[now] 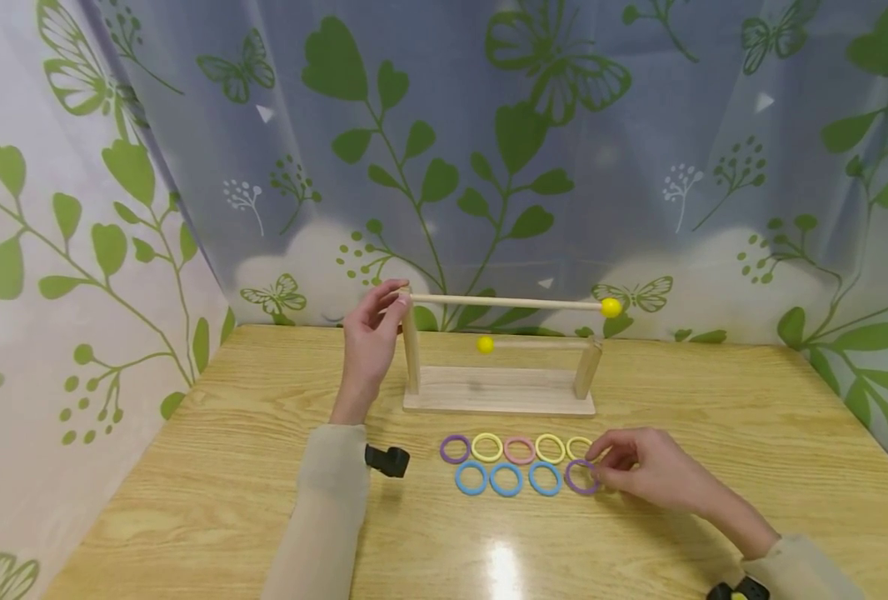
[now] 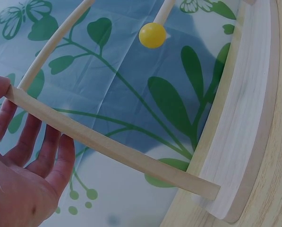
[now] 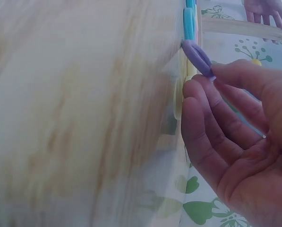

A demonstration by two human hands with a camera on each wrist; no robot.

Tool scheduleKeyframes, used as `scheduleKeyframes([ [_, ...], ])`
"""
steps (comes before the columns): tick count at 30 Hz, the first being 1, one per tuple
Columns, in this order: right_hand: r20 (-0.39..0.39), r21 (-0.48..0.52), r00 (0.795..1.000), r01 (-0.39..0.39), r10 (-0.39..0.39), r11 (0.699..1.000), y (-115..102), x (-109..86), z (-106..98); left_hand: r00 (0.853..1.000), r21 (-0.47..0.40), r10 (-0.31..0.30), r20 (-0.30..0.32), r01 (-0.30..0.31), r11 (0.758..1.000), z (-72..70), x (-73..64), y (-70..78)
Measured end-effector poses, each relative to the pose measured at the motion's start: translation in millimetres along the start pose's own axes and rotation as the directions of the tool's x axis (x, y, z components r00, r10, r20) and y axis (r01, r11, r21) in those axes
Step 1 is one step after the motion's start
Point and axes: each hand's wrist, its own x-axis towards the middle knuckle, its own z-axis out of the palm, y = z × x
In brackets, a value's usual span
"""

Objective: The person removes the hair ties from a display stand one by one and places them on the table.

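Observation:
A wooden stand (image 1: 500,402) has two upright posts, each with a rod tipped by a yellow ball. My left hand (image 1: 372,329) grips the top of the taller left post (image 2: 107,142), where the upper rod (image 1: 504,302) joins it. At the right end of the ring rows, my right hand (image 1: 650,468) pinches a purple ring (image 3: 198,57) between thumb and fingers. That ring is tilted, one edge raised toward the thumb in the right wrist view. Right behind it lies a yellow ring (image 1: 580,449), partly overlapped by the fingers.
Several rings lie in two rows before the stand: a purple ring (image 1: 455,449), a yellow ring (image 1: 486,447), a pink ring (image 1: 520,438) and blue rings among them. The lower rod (image 1: 537,343) points left from the short right post (image 1: 588,371). A patterned curtain (image 1: 444,167) hangs behind the table (image 1: 212,467).

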Motion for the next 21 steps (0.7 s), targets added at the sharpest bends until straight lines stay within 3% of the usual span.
scheduleKeyframes([
  [8,0.014,0.003,1.000,-0.027,0.027,1.000,0.8,1.4,3.6,1.000,-0.001,0.002,0.008,-0.002,1.000,0.4,-1.2,-0.7],
  [21,-0.030,-0.008,0.998,-0.048,0.047,0.999,1.5,1.7,5.7,1.000,0.014,0.001,0.018,-0.001,1.000,-3.4,-0.5,1.8],
])
